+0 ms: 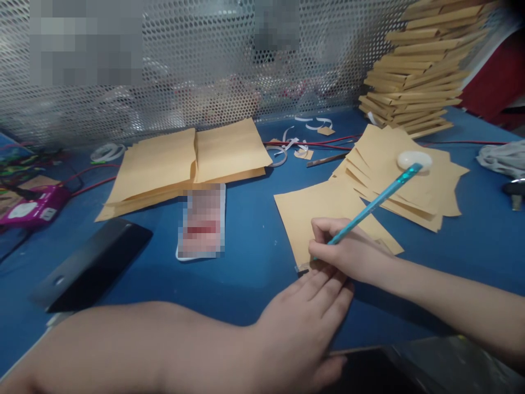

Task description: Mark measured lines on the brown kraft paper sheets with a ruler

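My right hand (pixel 348 249) grips a teal pen (pixel 379 200) with a white top, its tip down at the near edge of a single brown paper envelope (pixel 315 210) lying on the blue table (pixel 246 257). My left hand (pixel 305 323) lies flat, fingers together and stretched out, fingertips at the near corner of that envelope, just below the right hand. It holds nothing.
A fanned pile of brown envelopes (pixel 410 180) lies right of the single one, with a tall stack (pixel 418 76) behind it. A folded pile (pixel 184 161) sits at centre left. A black box (pixel 90 262), a blurred card (pixel 203 221), a pink device (pixel 33 208), red cables and paper strips lie around. Perforated metal screen at the back.
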